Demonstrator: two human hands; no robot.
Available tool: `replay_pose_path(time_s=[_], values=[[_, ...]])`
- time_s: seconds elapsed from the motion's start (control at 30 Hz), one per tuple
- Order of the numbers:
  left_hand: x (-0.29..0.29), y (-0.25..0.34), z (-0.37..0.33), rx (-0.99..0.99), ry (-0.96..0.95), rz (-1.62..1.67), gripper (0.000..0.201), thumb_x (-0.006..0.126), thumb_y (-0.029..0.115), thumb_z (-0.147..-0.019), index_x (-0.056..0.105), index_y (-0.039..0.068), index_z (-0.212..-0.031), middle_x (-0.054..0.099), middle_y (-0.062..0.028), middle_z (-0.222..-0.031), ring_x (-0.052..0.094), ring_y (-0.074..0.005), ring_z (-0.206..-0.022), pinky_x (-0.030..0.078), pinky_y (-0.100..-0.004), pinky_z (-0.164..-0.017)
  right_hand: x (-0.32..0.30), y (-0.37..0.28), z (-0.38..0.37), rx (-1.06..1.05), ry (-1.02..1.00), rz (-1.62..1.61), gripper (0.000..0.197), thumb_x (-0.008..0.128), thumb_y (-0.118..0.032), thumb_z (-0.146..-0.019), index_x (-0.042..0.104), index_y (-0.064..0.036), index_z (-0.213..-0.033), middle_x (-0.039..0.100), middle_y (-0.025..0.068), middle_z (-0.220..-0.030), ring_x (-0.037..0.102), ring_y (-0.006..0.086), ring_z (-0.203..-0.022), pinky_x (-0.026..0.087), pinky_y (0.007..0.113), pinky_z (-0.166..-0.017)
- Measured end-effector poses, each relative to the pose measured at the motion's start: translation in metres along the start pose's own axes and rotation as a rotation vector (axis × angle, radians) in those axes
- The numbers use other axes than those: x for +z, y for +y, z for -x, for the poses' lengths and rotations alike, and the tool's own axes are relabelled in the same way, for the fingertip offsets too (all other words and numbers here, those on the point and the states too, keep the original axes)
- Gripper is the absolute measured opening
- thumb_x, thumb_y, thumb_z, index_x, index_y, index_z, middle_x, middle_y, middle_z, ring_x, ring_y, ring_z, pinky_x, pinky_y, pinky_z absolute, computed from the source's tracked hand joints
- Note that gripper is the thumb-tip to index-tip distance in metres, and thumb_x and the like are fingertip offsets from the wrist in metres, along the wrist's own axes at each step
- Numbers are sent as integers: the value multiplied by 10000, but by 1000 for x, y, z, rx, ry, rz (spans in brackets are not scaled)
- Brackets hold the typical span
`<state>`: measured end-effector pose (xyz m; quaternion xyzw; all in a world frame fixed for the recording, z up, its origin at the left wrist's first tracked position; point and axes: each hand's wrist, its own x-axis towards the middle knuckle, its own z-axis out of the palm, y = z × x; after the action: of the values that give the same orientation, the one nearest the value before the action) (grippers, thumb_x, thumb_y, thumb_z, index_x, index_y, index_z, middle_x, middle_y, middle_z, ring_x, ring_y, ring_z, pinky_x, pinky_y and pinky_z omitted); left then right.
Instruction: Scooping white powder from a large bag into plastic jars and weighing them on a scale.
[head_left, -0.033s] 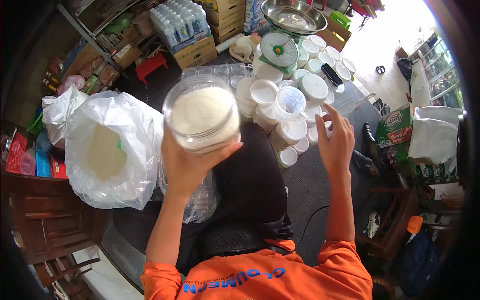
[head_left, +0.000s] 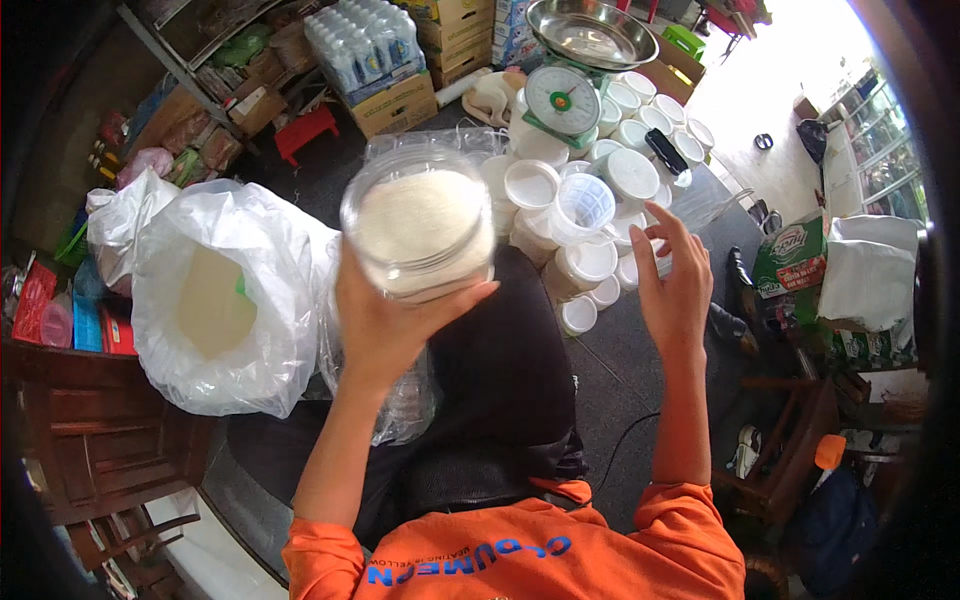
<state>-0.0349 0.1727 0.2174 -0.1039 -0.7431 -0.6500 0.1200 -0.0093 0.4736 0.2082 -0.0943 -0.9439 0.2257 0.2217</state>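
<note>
Jar (head_left: 432, 264) of pale powder (head_left: 418, 212), left of middle — left hand (head_left: 385, 318) wrapped round its lower side; likely weighty, rigid, slick, best cupped low. Right hand (head_left: 675, 275), loosely open, seemingly empty — near white tubs (head_left: 632, 172), far right.

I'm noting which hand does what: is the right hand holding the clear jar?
No, the left hand holds the clear jar, while the right hand is apart from it, fingers spread.
</note>
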Motion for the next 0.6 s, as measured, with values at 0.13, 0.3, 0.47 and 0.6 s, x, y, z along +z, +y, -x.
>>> replay_pose_path(time_s=[0.13, 0.3, 0.47, 0.6], values=[[28, -2, -6, 91, -37, -50, 1084, 1064, 339, -587, 497, -32, -1433, 678, -201, -1326, 692, -310, -1218, 550, -411, -1026, -30, -67, 0, -190, -195, -518, 814, 887, -383, -841, 553, -33, -1496, 704, 144, -1301, 674, 323, -1202, 490, 482, -1062], [45, 2, -8, 155, -138, -160, 1184, 1025, 418, -605, 436, 1, -1543, 622, -224, -1429, 646, -368, -1301, 526, -450, -1068, -32, -82, -6, -293, -273, -428, 1096, 996, -371, -666, 453, -34, -1555, 643, 181, -1422, 600, 346, -1360, 458, 457, -1144], [52, 4, -21, 241, -193, -188, 1253, 984, 416, -657, 302, 13, -1627, 538, -249, -1526, 575, -417, -1383, 482, -473, -1126, -41, -90, -25, -269, -267, -511, 984, 1006, -317, -667, 520, -20, -1469, 652, 167, -1381, 651, 291, -1287, 527, 451, -1054], [57, 8, -37, 166, -225, 254, 1353, 980, 385, -692, 128, -19, -1663, 430, -288, -1601, 463, -433, -1479, 404, -485, -1199, -43, -100, -52, -148, -279, -681, 920, 1008, -260, -678, 547, -26, -1439, 658, 118, -1351, 662, 259, -1245, 533, 455, -1030]])
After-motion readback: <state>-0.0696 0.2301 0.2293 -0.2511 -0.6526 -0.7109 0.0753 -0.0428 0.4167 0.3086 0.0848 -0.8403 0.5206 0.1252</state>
